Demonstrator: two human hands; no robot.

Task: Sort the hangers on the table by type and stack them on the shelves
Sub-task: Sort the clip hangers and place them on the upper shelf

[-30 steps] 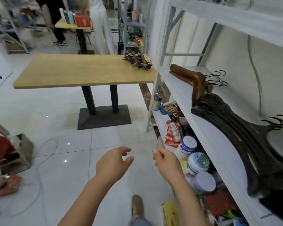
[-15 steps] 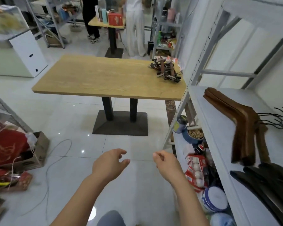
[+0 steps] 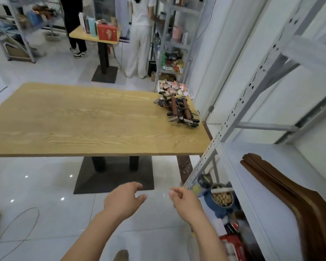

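Note:
A heap of small brown clip hangers (image 3: 178, 112) lies at the far right corner of the wooden table (image 3: 83, 125). On the white shelf (image 3: 252, 185) to my right rests a stack of brown wooden hangers (image 3: 290, 200). My left hand (image 3: 122, 201) and my right hand (image 3: 186, 203) hang in front of me over the floor, well short of the table. Both hold nothing and their fingers are loosely curled.
A grey perforated shelf upright (image 3: 233, 117) stands between table and shelf. Jars, a bowl of nuts (image 3: 222, 197) and packets fill the lower shelf. Two people stand by a second table (image 3: 94, 37) at the back. A cable (image 3: 21, 230) lies on the floor at left.
The view has moved toward the table, which is larger and closer. The dark hangers on the shelf have slipped out of view. Both hands stay empty in the same pose.

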